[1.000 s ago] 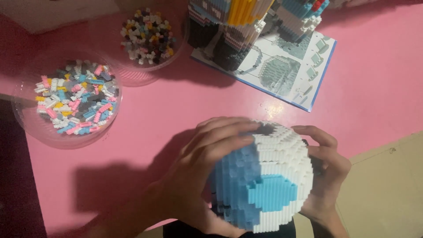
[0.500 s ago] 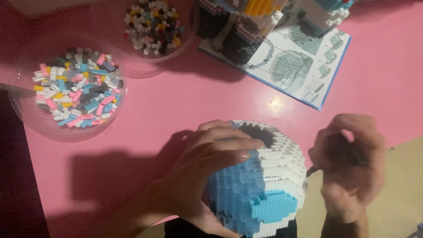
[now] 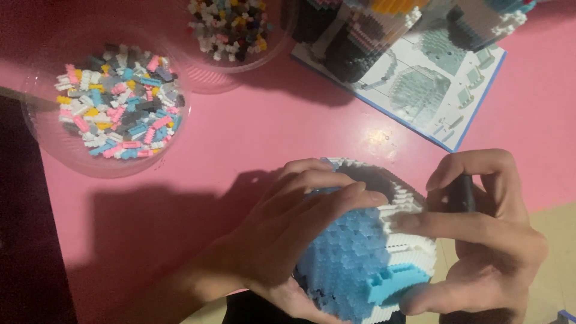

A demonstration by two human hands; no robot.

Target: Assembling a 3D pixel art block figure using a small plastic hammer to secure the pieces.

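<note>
— Pink counter [image 3: 252, 138], head view: what do my hands have?
— My left hand [image 3: 300, 222] curls around the blue-and-white brick ball [image 3: 366, 264] at the near edge; my right hand [image 3: 486, 240] presses fingers on it, pinching a dark tool [image 3: 462, 193].

Home hobby table: pink tabletop [image 3: 252, 138], brick-filled bowls [image 3: 48, 144], instruction booklet [image 3: 444, 90].

A pink tabletop [image 3: 258, 138] carries two clear bowls of small bricks [image 3: 108, 111] [image 3: 231, 24], an instruction sheet [image 3: 420, 90] and built brick models [image 3: 360, 30].
</note>
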